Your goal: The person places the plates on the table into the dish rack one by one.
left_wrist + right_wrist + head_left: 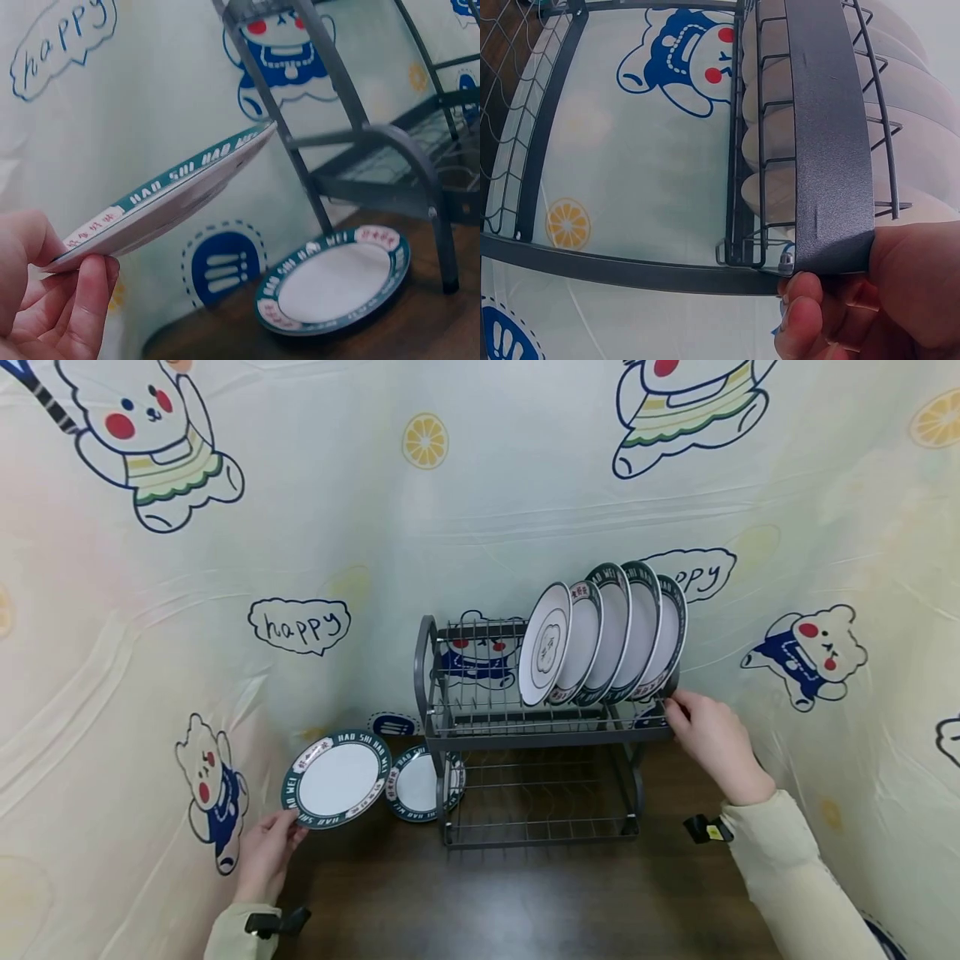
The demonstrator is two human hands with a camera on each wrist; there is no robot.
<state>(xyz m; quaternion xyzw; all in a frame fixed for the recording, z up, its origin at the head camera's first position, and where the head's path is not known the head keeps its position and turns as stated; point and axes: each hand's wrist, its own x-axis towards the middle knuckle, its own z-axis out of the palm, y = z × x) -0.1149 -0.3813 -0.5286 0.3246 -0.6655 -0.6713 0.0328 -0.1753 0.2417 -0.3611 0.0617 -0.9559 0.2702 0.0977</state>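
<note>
My left hand (267,850) pinches the rim of a white plate (337,779) with a dark green lettered border, thumb above and fingers below. In the left wrist view this plate (172,195) is tilted and held up off the table. At the right, my right hand (712,739) grips the front right corner of the dark grey two-tier dish rack (555,741). The right wrist view has my fingers and thumb around the end of the rack's frame (832,150). Several similar plates (546,643) stand on edge in the right part of the upper tier.
Another green-rimmed plate (415,783) lies on the dark wooden table (525,902), beside the rack's left legs. The lower wire tier (540,802) holds no plates. A pale cloth (480,543) with cartoon bears hangs behind and at both sides.
</note>
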